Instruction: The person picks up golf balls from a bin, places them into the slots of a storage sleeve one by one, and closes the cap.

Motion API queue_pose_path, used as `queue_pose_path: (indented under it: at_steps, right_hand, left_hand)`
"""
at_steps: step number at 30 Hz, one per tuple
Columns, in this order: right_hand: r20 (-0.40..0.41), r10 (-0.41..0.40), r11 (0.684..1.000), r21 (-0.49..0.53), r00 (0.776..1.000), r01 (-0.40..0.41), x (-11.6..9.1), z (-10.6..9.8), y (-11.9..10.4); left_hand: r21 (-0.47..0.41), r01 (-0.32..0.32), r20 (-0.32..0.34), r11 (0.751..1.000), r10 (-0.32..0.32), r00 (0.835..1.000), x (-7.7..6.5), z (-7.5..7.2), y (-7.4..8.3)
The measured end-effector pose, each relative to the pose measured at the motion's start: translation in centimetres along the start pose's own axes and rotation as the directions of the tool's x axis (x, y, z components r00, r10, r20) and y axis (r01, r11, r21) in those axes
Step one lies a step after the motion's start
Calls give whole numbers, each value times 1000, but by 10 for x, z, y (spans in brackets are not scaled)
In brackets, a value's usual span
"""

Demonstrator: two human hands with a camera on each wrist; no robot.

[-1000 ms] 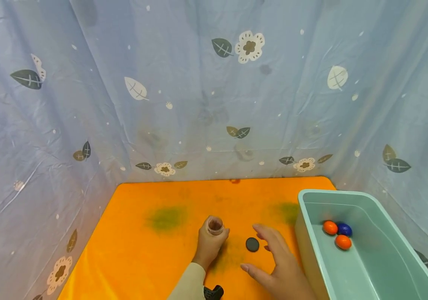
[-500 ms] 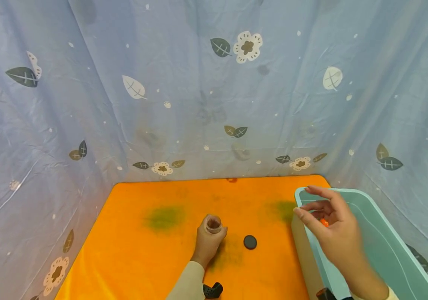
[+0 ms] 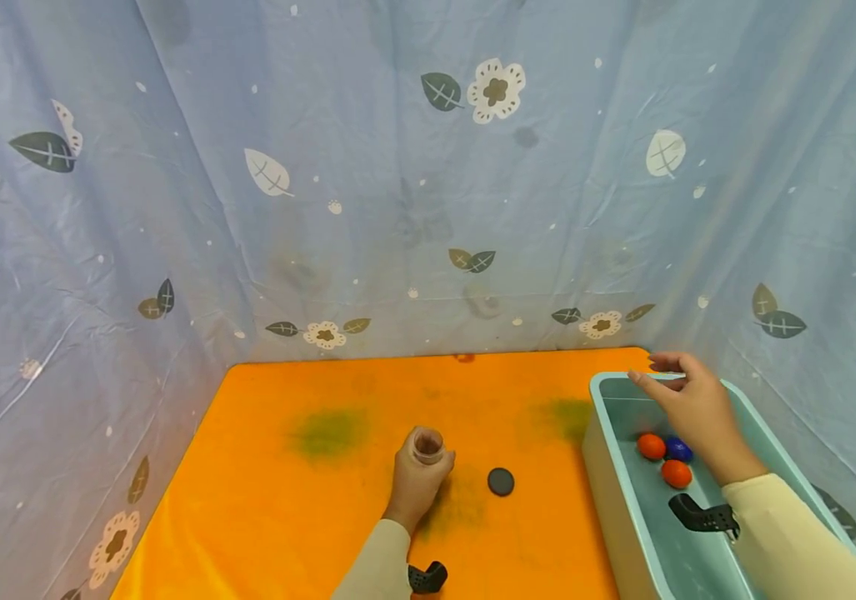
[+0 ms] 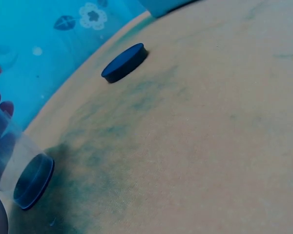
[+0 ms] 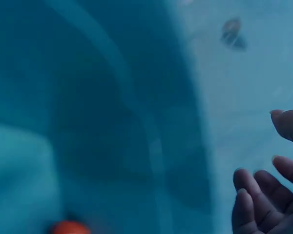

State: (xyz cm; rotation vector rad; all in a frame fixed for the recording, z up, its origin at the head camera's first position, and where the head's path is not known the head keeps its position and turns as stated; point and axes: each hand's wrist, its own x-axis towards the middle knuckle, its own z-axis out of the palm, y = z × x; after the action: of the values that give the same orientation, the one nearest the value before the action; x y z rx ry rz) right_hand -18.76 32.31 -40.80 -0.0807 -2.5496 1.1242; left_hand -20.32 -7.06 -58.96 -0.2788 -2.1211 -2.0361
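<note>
My left hand (image 3: 416, 483) grips a clear, open-topped plastic jar (image 3: 428, 447) on the orange cloth. In the left wrist view, the jar's see-through lower part (image 4: 35, 179) shows beside the fingers. A round black lid (image 3: 501, 482) lies flat on the cloth, to the right of the jar and apart from it. My right hand (image 3: 700, 417) hovers over the far part of a pale green bin (image 3: 626, 500), fingers loosely bent and nothing held. Two orange balls (image 3: 677, 474) and a blue ball (image 3: 678, 450) lie on the bin's floor, below and left of that hand.
An orange cloth (image 3: 285, 500) with greenish stains covers the table. Blue-grey patterned curtains (image 3: 397, 167) enclose the back and both sides. The bin's tall walls stand along the table's right side.
My right hand has moved from beside the black lid, rightward and away from me, over the bin's far part. The left hand keeps its grip on the jar in the same place.
</note>
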Motion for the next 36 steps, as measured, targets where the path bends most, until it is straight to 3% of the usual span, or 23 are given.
queue_pose_path:
  at_steps: [9, 13, 16, 26, 32, 36]
  right_hand:
    - [135, 126, 977, -189, 983, -99, 7, 5, 60]
    - [268, 177, 957, -273, 947, -101, 11, 5, 80]
    - [354, 168, 954, -293, 920, -61, 12, 8, 91]
    - [509, 65, 957, -276, 858, 91, 11, 28, 108]
    - [561, 110, 952, -296, 821, 75, 13, 34, 109]
    - [569, 113, 948, -308, 815, 83, 14, 37, 105]
  left_hand:
    - [-1, 23, 8, 1000, -23, 1000, 1, 1, 1]
    - [1, 16, 13, 1000, -16, 1000, 2, 1, 1]
    - [7, 11, 13, 1000, -11, 1000, 2, 1, 1]
    - [-1, 11, 8, 1000, -11, 1000, 3, 2, 2]
    - [-9, 3, 12, 1000, -3, 1000, 3, 3, 0]
    - [-12, 8, 11, 1000, -8, 1000, 2, 3, 0]
